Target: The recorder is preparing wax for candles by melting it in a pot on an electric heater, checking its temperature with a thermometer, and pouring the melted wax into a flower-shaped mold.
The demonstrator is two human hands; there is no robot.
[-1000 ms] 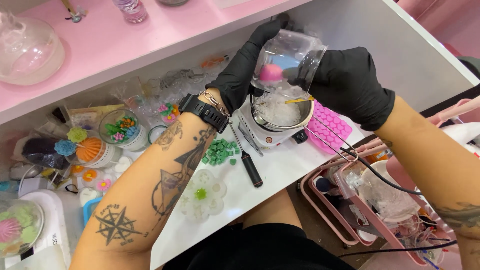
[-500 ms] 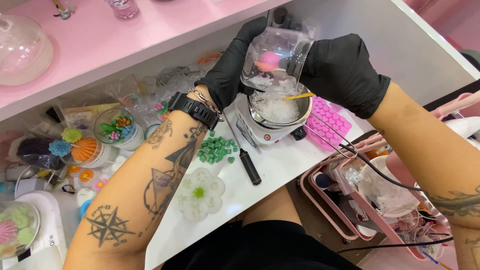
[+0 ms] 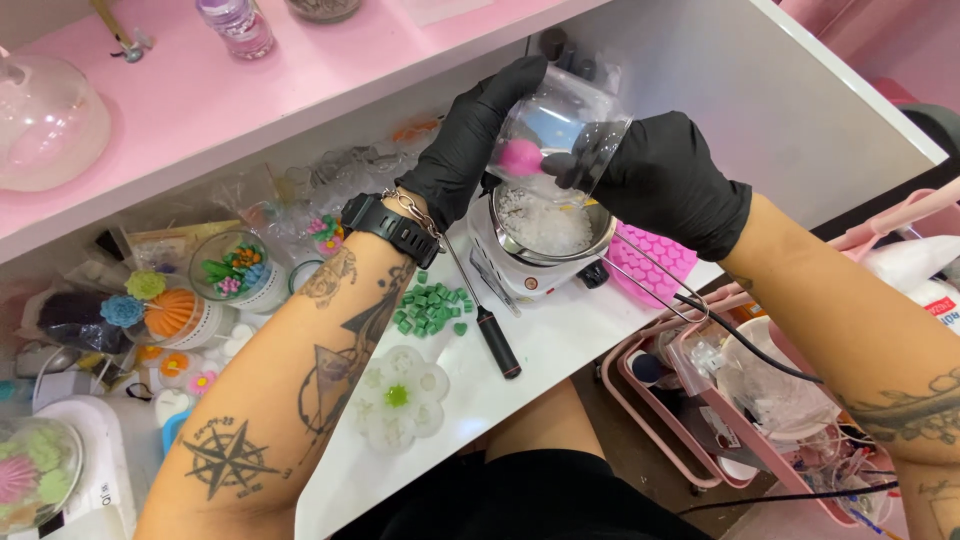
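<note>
Both gloved hands clamped on clear glass jar [image 3: 560, 140], left hand [image 3: 470, 150] at its base, right hand [image 3: 665, 180] at its mouth, jar tilted directly above metal melting pot [image 3: 545, 225] of white flakes, pink piece [image 3: 520, 157] inside jar.

A white packet with a red and dark printed label [image 3: 938, 300] lies at the far right edge, to the right of and below the right hand [image 3: 668, 180] in its black glove. A small white label with dark print [image 3: 103, 492] sits on the white device at the lower left, well below the left hand [image 3: 470, 145]. No screens or signs show.
</note>
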